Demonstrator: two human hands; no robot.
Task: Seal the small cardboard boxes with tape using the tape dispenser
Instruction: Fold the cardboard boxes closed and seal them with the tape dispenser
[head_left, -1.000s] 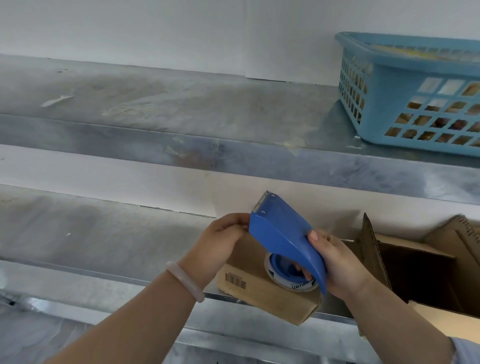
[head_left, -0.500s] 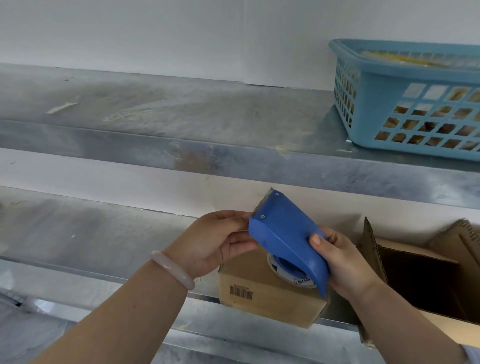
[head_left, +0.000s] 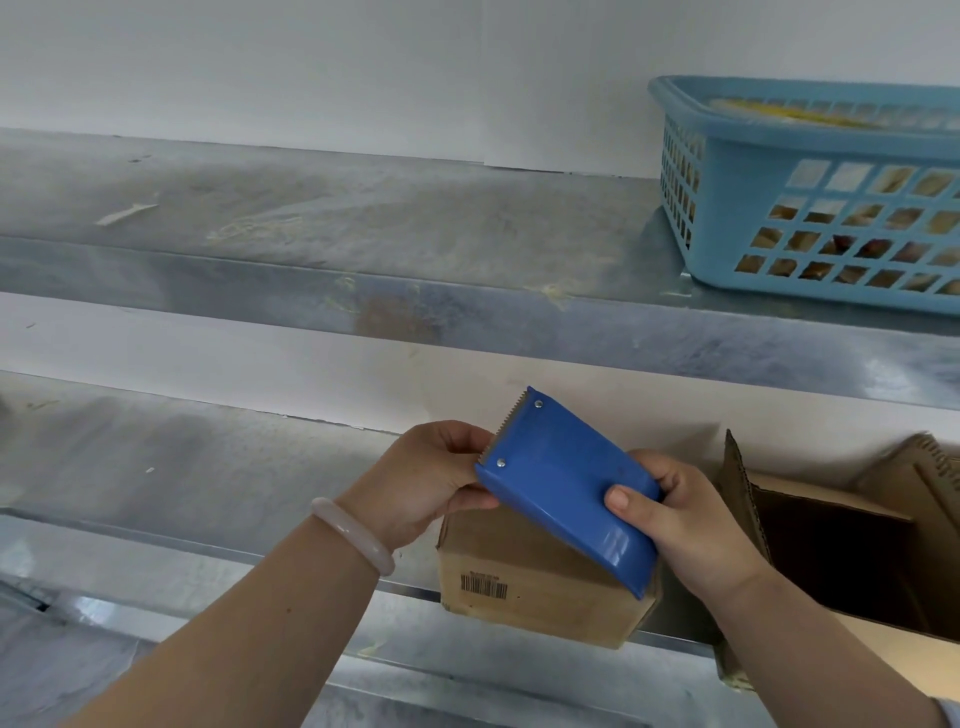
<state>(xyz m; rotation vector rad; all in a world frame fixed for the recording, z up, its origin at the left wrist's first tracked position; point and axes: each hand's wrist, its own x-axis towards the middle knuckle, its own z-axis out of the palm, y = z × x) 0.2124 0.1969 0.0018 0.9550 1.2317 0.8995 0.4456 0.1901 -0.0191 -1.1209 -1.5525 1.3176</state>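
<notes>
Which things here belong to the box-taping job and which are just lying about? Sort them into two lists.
Job: blue tape dispenser, gripped by the right hand, left hand pinching its toothed end; small cardboard box below it.
Lying about: blue basket on the upper shelf; open carton at right.

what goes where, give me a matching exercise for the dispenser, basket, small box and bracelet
1 tape dispenser
2 blue basket
3 small cardboard box
4 bracelet

a worn on the left arm
b on the upper shelf
c gripped by the right hand
d on the lower shelf

Pairs: 1-c, 2-b, 3-d, 4-a
</notes>
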